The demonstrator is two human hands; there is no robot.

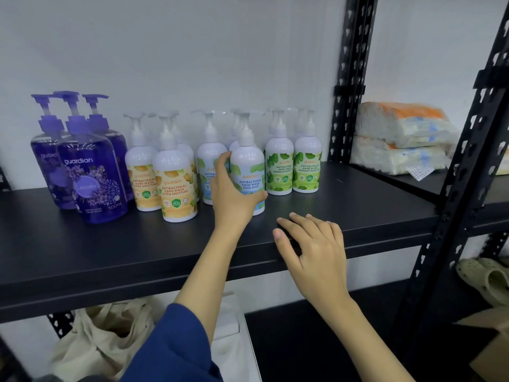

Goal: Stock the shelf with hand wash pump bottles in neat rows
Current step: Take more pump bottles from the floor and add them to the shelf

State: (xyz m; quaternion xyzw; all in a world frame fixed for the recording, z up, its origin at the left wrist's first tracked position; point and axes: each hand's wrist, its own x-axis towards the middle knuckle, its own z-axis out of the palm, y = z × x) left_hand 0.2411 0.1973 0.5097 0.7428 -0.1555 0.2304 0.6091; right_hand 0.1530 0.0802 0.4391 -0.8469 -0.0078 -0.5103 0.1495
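We grip the Cool Mint bottle (249,175) with the left hand (231,198), fingers and thumb curled round its lower body. The bottle stands upright on the black shelf (358,199), at the front of the blue-label row, between the Ultra Moisture bottles (165,183) and the Maximum Protection bottles (293,166). We rest the right hand (314,249) on the shelf's front edge, fingers relaxed and holding nothing. The purple bottles (88,166) stand at far left.
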